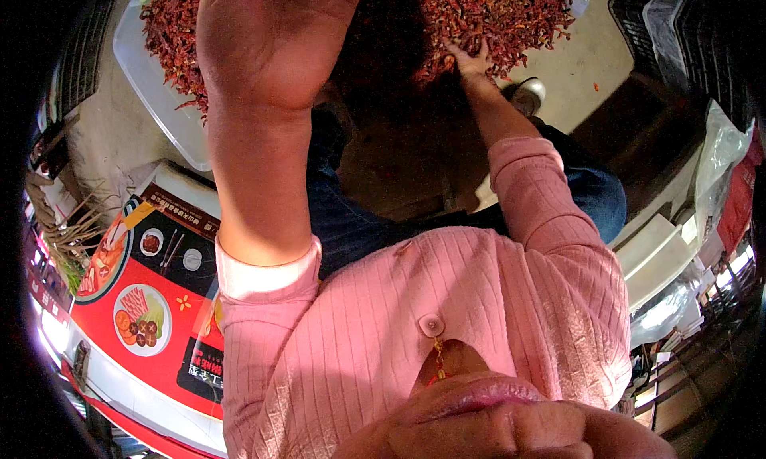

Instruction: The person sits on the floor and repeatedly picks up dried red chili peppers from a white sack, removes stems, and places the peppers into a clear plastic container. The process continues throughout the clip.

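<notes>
Close to the camera, my left hand point(269, 46) is raised with the palm and wrist showing. Its fingers run past the top edge, so what they touch is hidden. My right hand point(473, 61) reaches down to the near edge of a large heap of dried red chillies point(502, 16). Its fingers are spread on the chillies and nothing shows gripped in them. Deep shadow covers the middle of the heap. More chillies point(173, 34) lie to the left, against a clear plastic tub point(140, 82) and partly behind my left forearm.
A red printed carton point(108, 324) with food pictures stands at my left. Dark plastic crates point(712, 58) and a clear plastic bag point(715, 154) are on the right. My shoe point(529, 94) rests on the concrete floor point(589, 58) beside the heap.
</notes>
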Demonstrator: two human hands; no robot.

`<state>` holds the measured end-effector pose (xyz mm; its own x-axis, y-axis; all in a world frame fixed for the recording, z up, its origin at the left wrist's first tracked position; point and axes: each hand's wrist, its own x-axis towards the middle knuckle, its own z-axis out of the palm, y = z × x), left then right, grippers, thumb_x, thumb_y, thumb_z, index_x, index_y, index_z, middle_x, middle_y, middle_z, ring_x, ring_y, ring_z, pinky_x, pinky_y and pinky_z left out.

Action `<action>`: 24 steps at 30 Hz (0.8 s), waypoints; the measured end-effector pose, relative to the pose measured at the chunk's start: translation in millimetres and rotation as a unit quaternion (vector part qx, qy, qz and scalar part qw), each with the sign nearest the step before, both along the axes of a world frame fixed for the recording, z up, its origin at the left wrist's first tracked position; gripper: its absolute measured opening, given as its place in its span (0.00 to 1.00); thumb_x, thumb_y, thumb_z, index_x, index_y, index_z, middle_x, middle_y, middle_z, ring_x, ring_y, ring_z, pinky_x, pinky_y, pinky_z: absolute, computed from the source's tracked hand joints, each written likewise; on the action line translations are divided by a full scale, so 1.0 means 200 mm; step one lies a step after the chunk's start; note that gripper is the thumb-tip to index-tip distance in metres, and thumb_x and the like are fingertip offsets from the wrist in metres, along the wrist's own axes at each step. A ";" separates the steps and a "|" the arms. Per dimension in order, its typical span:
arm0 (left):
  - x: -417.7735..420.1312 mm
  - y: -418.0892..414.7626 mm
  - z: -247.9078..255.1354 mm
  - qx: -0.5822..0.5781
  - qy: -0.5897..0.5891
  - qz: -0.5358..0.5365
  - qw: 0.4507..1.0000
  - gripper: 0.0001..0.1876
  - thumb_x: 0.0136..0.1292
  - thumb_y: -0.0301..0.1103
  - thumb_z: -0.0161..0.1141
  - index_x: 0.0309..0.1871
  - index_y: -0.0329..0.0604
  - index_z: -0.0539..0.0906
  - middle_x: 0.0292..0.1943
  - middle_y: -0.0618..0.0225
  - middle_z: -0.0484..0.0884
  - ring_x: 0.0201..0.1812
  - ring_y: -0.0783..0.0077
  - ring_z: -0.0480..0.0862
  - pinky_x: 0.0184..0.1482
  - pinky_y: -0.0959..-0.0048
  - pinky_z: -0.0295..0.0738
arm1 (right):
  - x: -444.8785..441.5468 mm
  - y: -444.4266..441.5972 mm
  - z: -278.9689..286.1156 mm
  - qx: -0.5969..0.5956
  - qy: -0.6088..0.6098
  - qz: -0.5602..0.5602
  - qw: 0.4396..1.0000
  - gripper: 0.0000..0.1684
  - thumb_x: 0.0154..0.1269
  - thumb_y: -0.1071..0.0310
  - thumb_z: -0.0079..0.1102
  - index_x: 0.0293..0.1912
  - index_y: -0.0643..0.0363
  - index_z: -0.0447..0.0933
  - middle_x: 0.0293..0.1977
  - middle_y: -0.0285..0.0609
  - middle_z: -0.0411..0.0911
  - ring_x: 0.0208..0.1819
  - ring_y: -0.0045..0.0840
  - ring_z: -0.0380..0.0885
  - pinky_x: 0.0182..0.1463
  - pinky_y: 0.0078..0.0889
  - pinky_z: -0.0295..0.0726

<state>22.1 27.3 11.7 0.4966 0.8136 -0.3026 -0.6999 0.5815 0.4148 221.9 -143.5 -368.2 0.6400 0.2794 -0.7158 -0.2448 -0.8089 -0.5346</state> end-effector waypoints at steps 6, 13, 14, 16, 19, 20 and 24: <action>0.01 -0.02 0.02 0.030 0.022 0.025 0.999 0.17 0.65 0.25 0.49 0.58 0.38 0.66 0.48 0.59 0.76 0.48 0.62 0.78 0.48 0.68 0.78 | -0.19 0.03 0.01 0.010 -0.108 0.078 0.991 0.43 0.45 0.57 0.76 0.61 0.44 0.65 0.68 0.59 0.39 0.60 0.54 0.60 0.49 0.54 0.74; -0.03 0.05 0.02 -0.062 0.044 0.102 0.992 0.18 0.65 0.26 0.49 0.58 0.41 0.70 0.49 0.61 0.75 0.51 0.63 0.76 0.49 0.68 0.76 | -0.11 0.08 0.24 0.085 -0.010 -0.031 0.996 0.47 0.51 0.65 0.71 0.68 0.50 0.58 0.61 0.52 0.63 0.58 0.42 0.68 0.56 0.48 0.72; -0.05 0.06 0.05 -0.082 0.038 0.123 0.988 0.17 0.64 0.26 0.49 0.57 0.42 0.72 0.49 0.61 0.76 0.51 0.64 0.76 0.49 0.68 0.75 | -0.11 0.11 0.35 0.107 0.020 -0.050 0.993 0.46 0.51 0.65 0.70 0.68 0.51 0.58 0.59 0.50 0.66 0.58 0.39 0.69 0.58 0.46 0.70; -0.07 0.09 0.05 -0.074 0.024 0.107 0.991 0.14 0.64 0.26 0.49 0.53 0.43 0.74 0.48 0.63 0.77 0.49 0.64 0.78 0.49 0.68 0.76 | 0.02 0.12 0.43 0.173 0.136 -0.057 0.974 0.51 0.55 0.68 0.69 0.71 0.46 0.48 0.65 0.53 0.60 0.65 0.44 0.62 0.63 0.56 0.69; -0.11 0.10 0.02 -0.067 0.025 0.096 0.993 0.13 0.64 0.27 0.48 0.51 0.46 0.76 0.46 0.65 0.78 0.46 0.65 0.79 0.47 0.70 0.76 | -0.02 0.20 0.94 0.192 0.122 -0.040 0.973 0.51 0.56 0.71 0.64 0.72 0.49 0.43 0.62 0.52 0.64 0.60 0.41 0.69 0.59 0.53 0.74; -0.11 0.10 0.02 -0.060 0.020 0.082 0.995 0.13 0.64 0.27 0.48 0.51 0.46 0.75 0.46 0.65 0.78 0.46 0.66 0.79 0.47 0.70 0.76 | 0.00 0.21 1.05 0.259 0.174 -0.032 0.949 0.46 0.58 0.71 0.63 0.69 0.52 0.47 0.55 0.51 0.70 0.50 0.37 0.78 0.46 0.45 0.84; -0.06 0.02 0.02 -0.040 0.041 0.063 0.996 0.20 0.61 0.26 0.48 0.57 0.46 0.73 0.51 0.67 0.77 0.48 0.69 0.78 0.48 0.71 0.74 | -0.01 0.22 1.49 0.393 0.163 -0.034 0.904 0.21 0.60 0.73 0.62 0.52 0.64 0.70 0.42 0.45 0.77 0.38 0.25 0.82 0.34 0.27 0.87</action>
